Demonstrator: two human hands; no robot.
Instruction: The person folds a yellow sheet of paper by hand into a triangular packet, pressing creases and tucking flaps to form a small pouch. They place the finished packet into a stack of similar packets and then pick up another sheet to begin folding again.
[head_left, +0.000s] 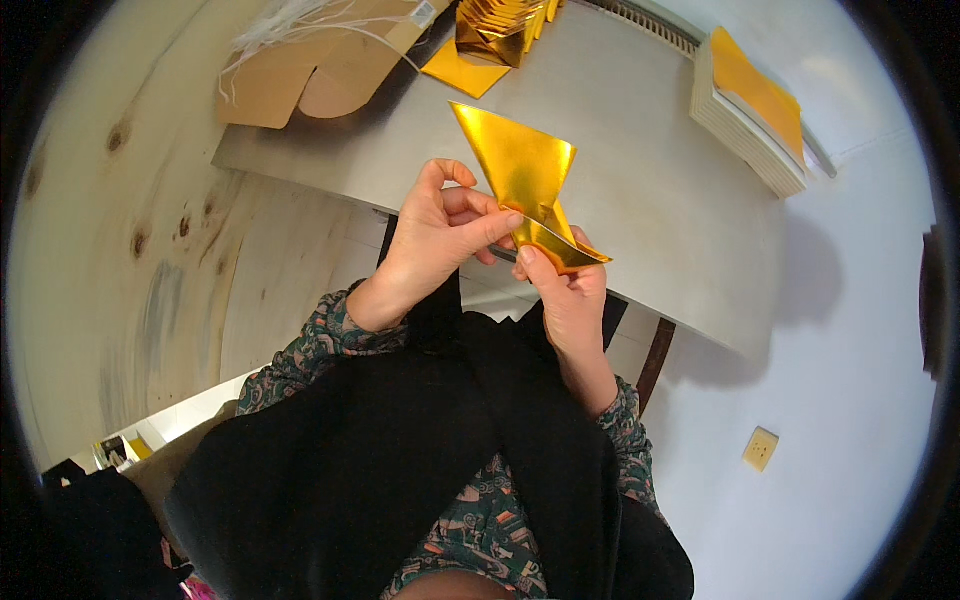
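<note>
A sheet of shiny gold foil paper (525, 161), partly folded, is held in the air near the table's front edge. Its upper part flares out flat, while the lower part is creased into a narrow, pointed band. My left hand (442, 217) pinches the fold at its left end between thumb and fingers. At the lower right, my right hand (566, 289) grips the band, thumb in front and fingers mostly hidden behind it.
A grey table (645, 202) lies beyond my hands. At its back are a row of folded gold foil pieces (495, 45), a flat gold sheet (465, 71) and a cardboard box (277, 90) with white strings. A paper stack (742, 135) topped with gold sheets (757, 90) stands by the wall.
</note>
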